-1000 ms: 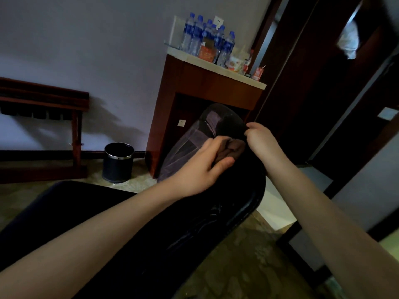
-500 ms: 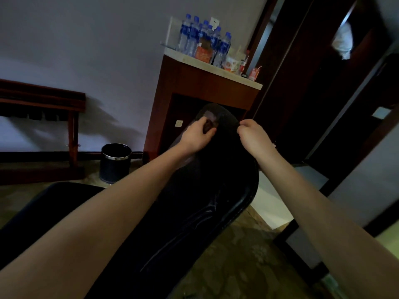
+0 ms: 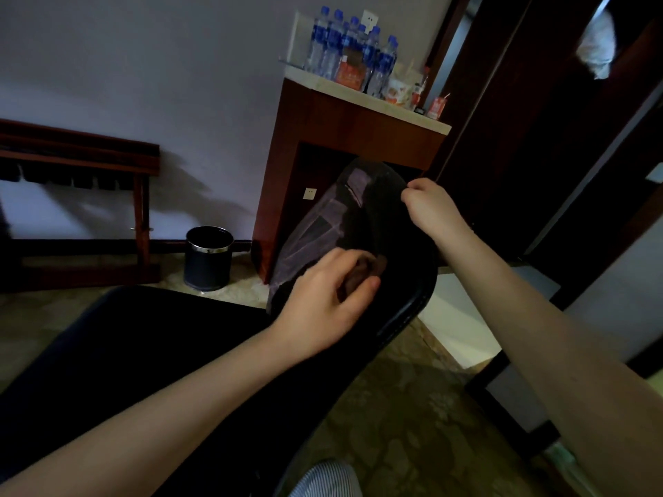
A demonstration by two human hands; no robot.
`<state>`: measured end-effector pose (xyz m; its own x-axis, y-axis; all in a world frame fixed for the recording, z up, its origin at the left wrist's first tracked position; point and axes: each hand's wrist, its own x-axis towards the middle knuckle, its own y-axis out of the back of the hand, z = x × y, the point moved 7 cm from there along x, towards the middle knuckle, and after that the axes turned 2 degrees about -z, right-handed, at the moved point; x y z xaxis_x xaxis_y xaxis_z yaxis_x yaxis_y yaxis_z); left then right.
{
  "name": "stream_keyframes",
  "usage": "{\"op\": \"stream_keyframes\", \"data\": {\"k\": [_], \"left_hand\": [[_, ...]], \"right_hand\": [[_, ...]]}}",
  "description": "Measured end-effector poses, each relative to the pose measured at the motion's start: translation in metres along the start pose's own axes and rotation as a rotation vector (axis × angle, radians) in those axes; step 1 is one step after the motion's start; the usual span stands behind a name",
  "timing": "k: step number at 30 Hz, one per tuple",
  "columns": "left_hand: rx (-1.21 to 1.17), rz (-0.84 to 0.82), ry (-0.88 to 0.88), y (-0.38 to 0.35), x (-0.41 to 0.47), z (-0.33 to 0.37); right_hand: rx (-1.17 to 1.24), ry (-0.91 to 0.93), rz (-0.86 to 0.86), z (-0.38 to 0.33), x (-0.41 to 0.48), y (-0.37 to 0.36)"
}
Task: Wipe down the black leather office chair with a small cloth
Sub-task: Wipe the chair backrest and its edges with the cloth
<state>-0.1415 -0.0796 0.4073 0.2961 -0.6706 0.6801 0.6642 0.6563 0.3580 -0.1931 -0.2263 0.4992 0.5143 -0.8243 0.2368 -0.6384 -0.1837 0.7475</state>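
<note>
One dim room fills the head view: a pale wall on the far side, a patterned floor [image 3: 412, 425] below and dark wood door panels [image 3: 538, 138] on the right. A wooden cabinet [image 3: 323, 120] stands against the far wall. Its pale stone surface [image 3: 394, 106] carries a cluster of water bottles [image 3: 353, 48] with blue labels and some small packets, too small to read. Left of the cabinet is a round black bin [image 3: 209, 258] with a shiny rim, and further left a low wooden rack [image 3: 79, 156], cut off by the frame edge.

The chair [image 3: 387, 224] stands between the person and the cabinet, its glossy black back covering part of the cabinet's lower opening. The left hand [image 3: 323, 303], low on the back, curls its fingers round a small brownish cloth [image 3: 362, 274] and presses it to the leather. The right hand [image 3: 428, 206], well apart from it, pinches the back's upper right edge.

The seat is lost in shadow. A striped scrap of fabric [image 3: 323, 478] shows at the near edge; I cannot tell what it is.
</note>
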Motion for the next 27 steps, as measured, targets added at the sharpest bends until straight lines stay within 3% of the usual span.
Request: {"op": "stream_keyframes", "data": {"k": [4, 8, 11, 19, 23, 27], "left_hand": [[-0.032, -0.031, -0.061, 0.006, -0.035, 0.016], [0.119, -0.043, -0.179, 0.012, -0.042, 0.023], [0.162, -0.027, -0.172, 0.01, -0.028, 0.019], [0.021, 0.077, 0.223, -0.008, 0.052, -0.034], [-0.016, 0.089, 0.343, -0.013, 0.069, -0.072], [0.085, 0.022, 0.72, -0.018, 0.052, -0.123]], "right_hand": [[-0.043, 0.005, -0.005, 0.002, 0.001, -0.001], [-0.123, 0.01, -0.007, -0.002, -0.001, -0.001], [-0.217, 0.015, 0.003, -0.007, -0.004, 0.0], [-0.33, 0.044, -0.098, -0.001, 0.004, -0.006], [-0.413, 0.196, -0.254, -0.015, 0.005, -0.018], [-0.434, 0.272, -0.423, -0.02, -0.001, -0.025]]}}
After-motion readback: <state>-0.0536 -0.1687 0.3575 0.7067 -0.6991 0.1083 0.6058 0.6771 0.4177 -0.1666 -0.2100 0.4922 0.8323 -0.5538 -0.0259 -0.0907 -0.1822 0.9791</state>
